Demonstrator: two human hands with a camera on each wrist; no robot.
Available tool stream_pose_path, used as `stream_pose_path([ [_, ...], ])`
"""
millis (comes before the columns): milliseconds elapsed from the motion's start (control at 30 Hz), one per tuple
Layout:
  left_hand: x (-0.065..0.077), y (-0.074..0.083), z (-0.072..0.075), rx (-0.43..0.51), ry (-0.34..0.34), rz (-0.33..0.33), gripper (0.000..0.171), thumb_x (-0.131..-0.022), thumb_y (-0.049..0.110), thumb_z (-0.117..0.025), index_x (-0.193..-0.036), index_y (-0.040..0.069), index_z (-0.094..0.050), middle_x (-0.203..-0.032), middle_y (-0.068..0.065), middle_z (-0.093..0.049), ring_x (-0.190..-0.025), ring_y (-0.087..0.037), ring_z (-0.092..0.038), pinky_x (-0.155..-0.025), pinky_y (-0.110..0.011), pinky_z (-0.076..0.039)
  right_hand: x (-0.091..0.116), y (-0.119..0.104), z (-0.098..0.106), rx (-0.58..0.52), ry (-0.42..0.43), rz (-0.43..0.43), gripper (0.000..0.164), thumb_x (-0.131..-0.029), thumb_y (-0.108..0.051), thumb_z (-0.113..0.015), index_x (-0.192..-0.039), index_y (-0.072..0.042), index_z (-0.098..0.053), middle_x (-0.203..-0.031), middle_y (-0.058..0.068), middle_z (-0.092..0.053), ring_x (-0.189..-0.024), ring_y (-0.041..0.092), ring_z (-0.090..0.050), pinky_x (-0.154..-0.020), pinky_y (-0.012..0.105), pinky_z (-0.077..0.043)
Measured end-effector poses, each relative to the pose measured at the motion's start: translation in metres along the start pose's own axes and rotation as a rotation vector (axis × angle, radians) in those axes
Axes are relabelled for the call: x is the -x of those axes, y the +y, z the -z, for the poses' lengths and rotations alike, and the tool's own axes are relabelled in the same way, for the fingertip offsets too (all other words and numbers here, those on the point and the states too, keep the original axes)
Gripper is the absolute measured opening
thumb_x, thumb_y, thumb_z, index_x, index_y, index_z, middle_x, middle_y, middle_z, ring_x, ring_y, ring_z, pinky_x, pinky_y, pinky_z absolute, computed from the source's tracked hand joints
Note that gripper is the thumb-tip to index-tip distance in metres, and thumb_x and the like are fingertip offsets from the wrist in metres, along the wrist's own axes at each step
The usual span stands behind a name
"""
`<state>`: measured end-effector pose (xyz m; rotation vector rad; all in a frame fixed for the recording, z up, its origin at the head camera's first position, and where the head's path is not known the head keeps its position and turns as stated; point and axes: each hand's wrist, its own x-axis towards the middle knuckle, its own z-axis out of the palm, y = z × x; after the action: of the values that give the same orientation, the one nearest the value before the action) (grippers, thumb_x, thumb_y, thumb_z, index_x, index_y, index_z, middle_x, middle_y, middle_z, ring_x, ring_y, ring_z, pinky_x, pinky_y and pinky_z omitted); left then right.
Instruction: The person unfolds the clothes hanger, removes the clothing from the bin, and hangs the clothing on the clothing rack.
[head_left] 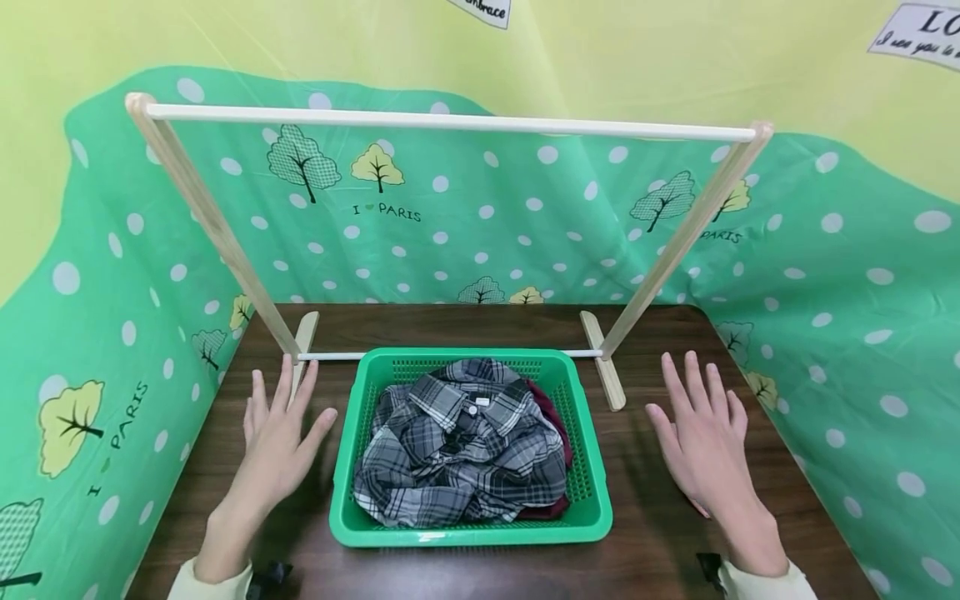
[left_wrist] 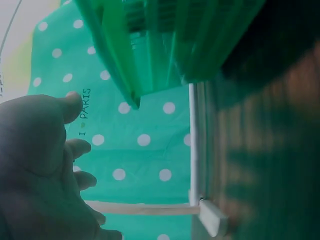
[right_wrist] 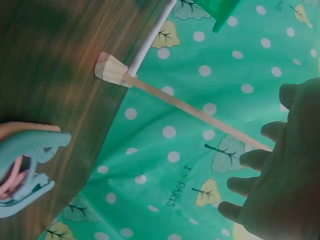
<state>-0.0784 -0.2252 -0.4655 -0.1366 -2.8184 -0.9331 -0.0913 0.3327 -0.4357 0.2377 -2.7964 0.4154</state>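
Observation:
A green plastic basket (head_left: 470, 537) stands on the dark wooden table, holding a crumpled grey plaid shirt (head_left: 465, 450) with its collar and a white button on top. Dark red fabric (head_left: 550, 417) shows along the shirt's right side. My left hand (head_left: 279, 442) is held left of the basket, fingers spread and holding nothing. On the other side, my right hand (head_left: 705, 446) is also spread with nothing in it. Blue and pink plastic hangers (right_wrist: 32, 160) lie on the table in the right wrist view; the right hand mostly hides them in the head view.
A wooden rack with a white top bar (head_left: 450, 122) stands behind the basket, its right post (head_left: 682, 246) rising from a wooden foot (head_left: 603, 362). A green polka-dot cloth (head_left: 495, 225) surrounds the table (head_left: 450, 325) at the back and sides.

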Motion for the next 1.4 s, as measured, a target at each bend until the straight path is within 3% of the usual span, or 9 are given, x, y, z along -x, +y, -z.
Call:
stream_pose_path([
  [300,0.018,0.002,-0.020,0.223,-0.039,0.040,0.071,-0.116,0.034,-0.059,-0.178,0.024,-0.027,-0.184,-0.024,-0.007,-0.164,-0.062,0.000,-0.114,-0.094,-0.014,0.029,0.003,-0.006,-0.091,0.055,-0.072,0.066,-0.120,-0.033,-0.047,-0.179,-0.017,-0.021,-0.184,0.021,-0.015,-0.168,0.049,-0.010,-0.121,0.082,-0.009],
  [467,0.028,0.000,-0.034,0.353,-0.039,0.052,0.067,-0.116,0.026,-0.061,-0.176,0.028,-0.033,-0.181,-0.026,-0.020,-0.163,-0.060,-0.019,-0.114,-0.091,-0.022,0.044,0.015,-0.014,-0.128,0.055,-0.126,0.069,-0.119,-0.028,-0.053,-0.179,-0.018,-0.021,-0.183,0.022,-0.016,-0.167,0.051,-0.013,-0.118,0.086,-0.011],
  [567,0.032,-0.002,-0.042,0.449,-0.010,0.037,0.064,-0.115,0.019,-0.061,-0.175,0.023,-0.038,-0.180,-0.021,-0.030,-0.163,-0.052,-0.027,-0.118,-0.086,-0.025,0.051,0.025,-0.017,-0.150,0.071,-0.163,0.071,-0.117,-0.025,-0.057,-0.179,-0.018,-0.023,-0.182,0.023,-0.020,-0.161,0.057,-0.021,-0.114,0.088,-0.014],
  [633,0.034,-0.003,-0.046,0.517,-0.005,0.044,0.062,-0.115,0.017,-0.060,-0.174,0.021,-0.040,-0.179,-0.014,-0.034,-0.165,-0.038,-0.030,-0.127,-0.070,-0.027,0.055,0.033,-0.019,-0.168,0.072,-0.196,0.073,-0.116,-0.023,-0.059,-0.179,-0.017,-0.023,-0.181,0.026,-0.023,-0.155,0.063,-0.026,-0.111,0.089,-0.017],
  [700,0.036,-0.005,-0.050,0.602,-0.011,0.050,0.060,-0.116,0.015,-0.058,-0.174,0.019,-0.040,-0.179,-0.011,-0.036,-0.164,-0.020,-0.031,-0.131,-0.045,-0.029,0.059,0.042,-0.021,-0.188,0.058,-0.233,0.074,-0.115,-0.022,-0.060,-0.179,-0.015,-0.022,-0.177,0.032,-0.027,-0.148,0.069,-0.030,-0.108,0.089,-0.021],
  [800,0.039,-0.006,-0.057,0.733,-0.045,0.067,0.060,-0.118,0.013,-0.052,-0.175,0.020,-0.036,-0.181,-0.009,-0.033,-0.158,0.003,-0.029,-0.119,-0.013,-0.027,0.063,0.056,-0.023,-0.221,0.007,-0.300,0.075,-0.117,-0.024,-0.057,-0.179,-0.011,-0.016,-0.170,0.041,-0.030,-0.143,0.074,-0.029,-0.106,0.086,-0.025],
  [1000,0.041,-0.006,-0.071,0.881,-0.086,0.085,0.060,-0.119,0.014,-0.046,-0.177,0.018,-0.031,-0.183,-0.010,-0.026,-0.156,0.011,-0.026,-0.115,-0.007,-0.026,0.071,0.078,-0.027,-0.239,-0.032,-0.414,0.076,-0.118,-0.023,-0.056,-0.178,-0.006,-0.013,-0.161,0.050,-0.032,-0.141,0.075,-0.031,-0.106,0.084,-0.029],
  [1267,0.040,-0.005,-0.079,0.976,-0.069,0.118,0.059,-0.120,0.016,-0.044,-0.177,0.015,-0.028,-0.183,-0.008,-0.023,-0.155,0.009,-0.027,-0.116,-0.010,-0.029,0.073,0.101,-0.036,-0.232,-0.045,-0.565,0.073,-0.115,-0.020,-0.061,-0.175,0.000,-0.023,-0.148,0.044,-0.046,-0.125,0.059,-0.051,-0.096,0.071,-0.043],
  [1400,0.039,-0.006,-0.079,0.982,-0.073,0.123,0.060,-0.120,0.017,-0.044,-0.177,0.016,-0.027,-0.183,-0.008,-0.022,-0.155,0.007,-0.028,-0.116,-0.011,-0.031,0.073,0.111,-0.041,-0.208,-0.018,-0.666,0.061,-0.111,-0.017,-0.066,-0.167,-0.003,-0.046,-0.142,0.033,-0.064,-0.101,0.019,-0.065,-0.083,0.041,-0.048],
])
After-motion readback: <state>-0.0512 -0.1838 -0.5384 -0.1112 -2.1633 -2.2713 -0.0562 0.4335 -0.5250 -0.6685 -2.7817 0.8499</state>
